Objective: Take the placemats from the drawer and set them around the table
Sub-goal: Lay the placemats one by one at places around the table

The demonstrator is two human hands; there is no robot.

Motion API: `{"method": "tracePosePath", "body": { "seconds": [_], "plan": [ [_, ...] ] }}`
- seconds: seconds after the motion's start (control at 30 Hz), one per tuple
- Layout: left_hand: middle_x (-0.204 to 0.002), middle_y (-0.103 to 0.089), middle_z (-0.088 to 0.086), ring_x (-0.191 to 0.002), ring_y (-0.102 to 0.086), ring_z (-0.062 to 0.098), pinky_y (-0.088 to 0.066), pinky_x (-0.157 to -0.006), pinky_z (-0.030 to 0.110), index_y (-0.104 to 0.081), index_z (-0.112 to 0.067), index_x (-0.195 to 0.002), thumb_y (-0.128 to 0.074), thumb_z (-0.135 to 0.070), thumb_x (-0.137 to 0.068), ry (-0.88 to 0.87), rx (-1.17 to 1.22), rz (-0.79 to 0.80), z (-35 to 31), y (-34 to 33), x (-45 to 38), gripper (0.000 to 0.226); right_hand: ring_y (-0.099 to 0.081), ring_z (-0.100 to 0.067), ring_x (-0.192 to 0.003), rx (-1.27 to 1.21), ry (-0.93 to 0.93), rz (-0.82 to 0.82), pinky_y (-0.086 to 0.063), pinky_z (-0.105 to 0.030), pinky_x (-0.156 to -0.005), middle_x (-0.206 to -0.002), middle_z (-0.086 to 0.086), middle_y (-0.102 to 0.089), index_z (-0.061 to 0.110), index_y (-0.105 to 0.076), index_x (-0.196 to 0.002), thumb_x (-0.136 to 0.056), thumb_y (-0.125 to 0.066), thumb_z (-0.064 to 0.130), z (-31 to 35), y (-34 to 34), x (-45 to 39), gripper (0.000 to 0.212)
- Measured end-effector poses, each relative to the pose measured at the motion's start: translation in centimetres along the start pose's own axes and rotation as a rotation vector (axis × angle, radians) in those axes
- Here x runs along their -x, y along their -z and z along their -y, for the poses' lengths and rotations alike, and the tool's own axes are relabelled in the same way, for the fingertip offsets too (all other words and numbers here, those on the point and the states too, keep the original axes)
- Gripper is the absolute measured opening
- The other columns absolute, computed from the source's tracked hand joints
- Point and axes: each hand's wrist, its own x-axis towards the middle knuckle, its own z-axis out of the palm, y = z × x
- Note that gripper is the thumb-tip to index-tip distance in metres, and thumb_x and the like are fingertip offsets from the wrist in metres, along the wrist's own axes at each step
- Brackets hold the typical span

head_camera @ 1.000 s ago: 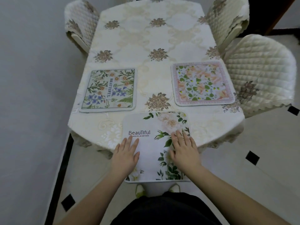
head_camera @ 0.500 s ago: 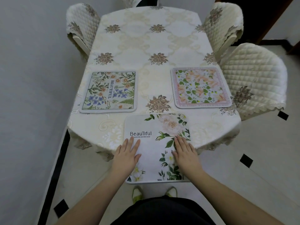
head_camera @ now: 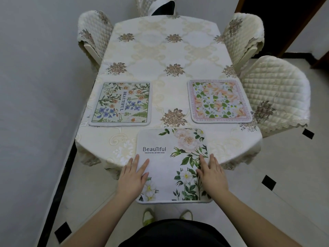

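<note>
Cream floral tablecloth [head_camera: 165, 52] — three placemats; quilted chairs [head_camera: 272, 91] alongside.

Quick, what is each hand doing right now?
Left hand: open, flat on the white rose-printed "Beautiful" placemat, holding nothing.
Right hand: open, flat on the same placemat.

Soft, even daylight leaves only faint shadows and no glare; focus is sharp, though wide-angle distortion bends the edges.

near placemat [head_camera: 170, 164] white, floral | right placemat [head_camera: 219, 101] pink-bordered | tablecloth [head_camera: 169, 50] cream, rosettes
</note>
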Motion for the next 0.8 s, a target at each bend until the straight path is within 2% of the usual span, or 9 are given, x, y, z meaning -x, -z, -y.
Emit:
{"method": "tracePosePath", "body": {
  "seconds": [0.1, 0.17, 0.27, 0.37, 0.43, 0.57, 0.63, 0.7, 0.8],
  "plan": [
    [-0.142, -0.052, 0.024, -0.124, -0.058, 0.041, -0.053, -0.091, 0.051, -0.058, -0.031, -0.138, -0.007, -0.059, -0.102, 0.032, 0.031, 0.014, -0.1, 0.3, -0.1, 0.068, -0.005, -0.029, -0.152, 0.001, -0.014, 0.004, -0.008, -0.041, -0.121, -0.165, -0.015, -0.002, 0.031, 0.003, -0.158, -0.105, -0.021, 0.050, 0.3, 0.4, 0.2, 0.061],
    [-0.144, -0.049, 0.027, -0.128, -0.054, 0.043, -0.049, -0.096, 0.052, -0.056, -0.033, -0.139, -0.001, -0.065, -0.098, 0.064, 0.085, 0.020, 0.0, 0.4, -0.4, 0.076, -0.007, -0.030, -0.152, -0.011, -0.013, 0.002, -0.009, -0.041, -0.121, -0.165, -0.015, -0.004, 0.031, 0.000, -0.158, -0.105, -0.024, 0.049, 0.4, 0.5, 0.2, 0.061],
    [-0.150, -0.041, 0.029, -0.136, -0.043, 0.045, -0.038, -0.107, 0.053, -0.050, -0.034, -0.144, 0.011, -0.076, -0.088, 0.058, 0.125, -0.005, 0.0, 0.3, -0.8, 0.092, -0.009, -0.031, -0.152, -0.054, -0.018, 0.009, -0.011, -0.041, -0.121, -0.165, -0.016, -0.006, 0.030, -0.004, -0.158, -0.104, -0.032, 0.047, 0.5, 0.8, 0.1, 0.063],
    [-0.159, -0.025, 0.026, -0.148, -0.024, 0.039, -0.021, -0.118, 0.048, -0.039, -0.033, -0.151, 0.026, -0.083, -0.071, 0.044, 0.115, 0.041, -0.4, 0.6, -0.6, 0.114, -0.007, -0.031, -0.152, -0.081, -0.021, 0.034, -0.011, -0.042, -0.121, -0.165, -0.017, -0.004, 0.029, -0.007, -0.158, -0.103, -0.037, 0.048, 0.6, 0.9, 0.0, 0.066],
    [-0.159, -0.024, 0.027, -0.148, -0.022, 0.040, -0.019, -0.119, 0.048, -0.043, -0.030, -0.149, 0.025, -0.085, -0.069, 0.038, 0.143, 0.030, -0.6, 1.0, -0.5, 0.119, -0.006, -0.032, -0.152, -0.092, -0.027, 0.035, -0.011, -0.043, -0.122, -0.165, -0.017, -0.003, 0.028, -0.008, -0.158, -0.102, -0.039, 0.049, 0.8, 1.0, 0.1, 0.067],
    [-0.159, -0.024, 0.026, -0.148, -0.024, 0.040, -0.020, -0.119, 0.048, -0.048, -0.025, -0.147, 0.009, -0.083, -0.079, 0.021, 0.170, 0.018, -0.9, 1.9, 0.1, 0.106, -0.007, -0.029, -0.152, -0.173, -0.052, 0.010, -0.012, -0.041, -0.121, -0.165, -0.015, -0.005, 0.027, -0.011, -0.158, -0.101, -0.042, 0.050, 1.3, 1.2, 0.5, 0.069],
    [-0.161, -0.021, 0.023, -0.149, -0.022, 0.037, -0.019, -0.120, 0.046, -0.043, -0.025, -0.150, -0.003, -0.072, -0.083, 0.013, 0.194, 0.010, -1.1, 2.3, 0.5, 0.091, -0.009, -0.027, -0.152, -0.224, -0.056, -0.020, -0.013, -0.041, -0.121, -0.165, -0.012, -0.008, 0.024, -0.011, -0.158, -0.101, -0.044, 0.048, 1.5, 1.5, 0.6, 0.070],
    [-0.163, -0.018, 0.020, -0.148, -0.027, 0.035, -0.024, -0.118, 0.041, -0.040, -0.024, -0.151, -0.015, -0.062, -0.089, -0.006, 0.266, -0.032, -1.5, 3.0, 1.2, 0.077, -0.013, -0.024, -0.151, -0.318, -0.057, -0.065, -0.015, -0.040, -0.121, -0.165, -0.009, -0.013, 0.021, -0.014, -0.157, -0.100, -0.048, 0.044, 1.6, 1.9, 0.8, 0.071],
    [-0.165, -0.012, 0.004, -0.139, -0.042, 0.019, -0.036, -0.103, 0.025, -0.036, -0.026, -0.153, -0.045, -0.035, -0.103, -0.031, 0.483, -0.069, -2.1, 4.4, 1.8, 0.051, -0.025, -0.019, -0.148, -0.591, -0.054, -0.144, -0.025, -0.038, -0.118, -0.162, -0.002, -0.026, 0.018, -0.021, -0.157, -0.099, -0.056, 0.031, 1.6, 2.8, 1.2, 0.069]
  ]
}}
